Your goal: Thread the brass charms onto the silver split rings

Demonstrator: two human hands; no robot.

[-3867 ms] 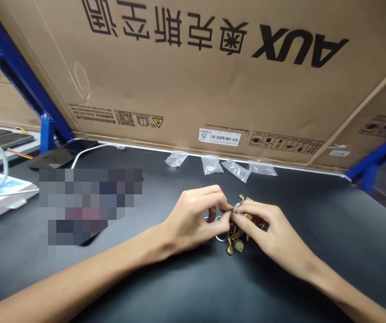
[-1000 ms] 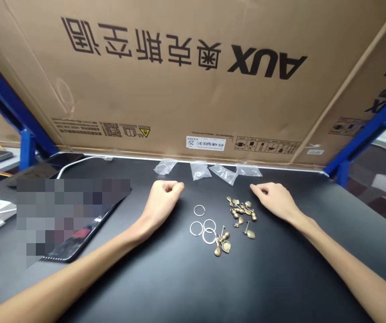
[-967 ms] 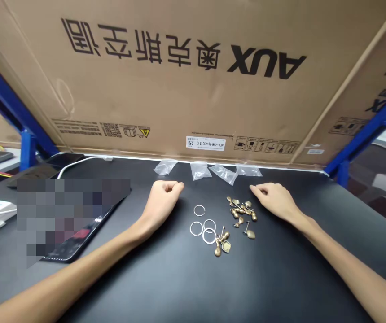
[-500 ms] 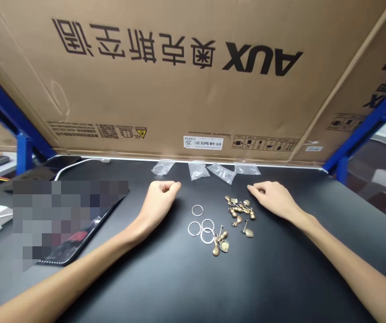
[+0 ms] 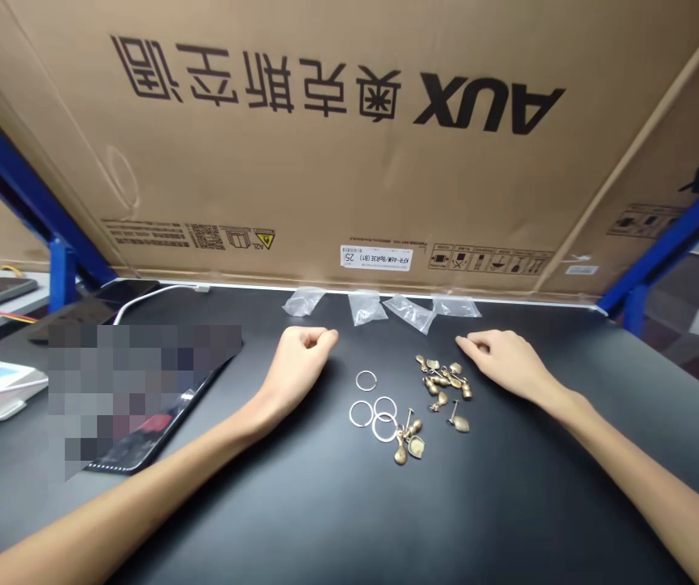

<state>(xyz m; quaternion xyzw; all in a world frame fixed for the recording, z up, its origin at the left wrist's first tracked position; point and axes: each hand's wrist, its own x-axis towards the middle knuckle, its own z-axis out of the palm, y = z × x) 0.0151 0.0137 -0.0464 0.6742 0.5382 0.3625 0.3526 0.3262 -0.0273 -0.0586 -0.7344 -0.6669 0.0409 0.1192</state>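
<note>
My left hand [image 5: 301,359] rests on the black tabletop in a loose fist, thumb against the curled forefinger, with nothing visible in it. To its right lie several thin silver split rings; one ring [image 5: 366,372] lies apart, and others overlap below it. Touching them or close by is a small group of brass-coloured charms [image 5: 401,455]. My right hand [image 5: 504,359] is also closed in a loose fist, thumb side inward, no object showing. Just left of it lies a loose cluster of brass-coloured charms [image 5: 440,379], some gourd-shaped, and a single leaf-like charm [image 5: 461,424].
Several clear plastic bags [image 5: 366,309] lie along the table's back edge. Behind them stands a large cardboard box [image 5: 325,179] between blue metal posts [image 5: 62,276]. At left are a partly blurred dark flat object [image 5: 160,439], a white cable [image 5: 148,294] and a white box [image 5: 2,394].
The whole view has shifted slightly, so everything appears a little further right. Both hands keep their pose, and the rings and charms stay where they lay.
</note>
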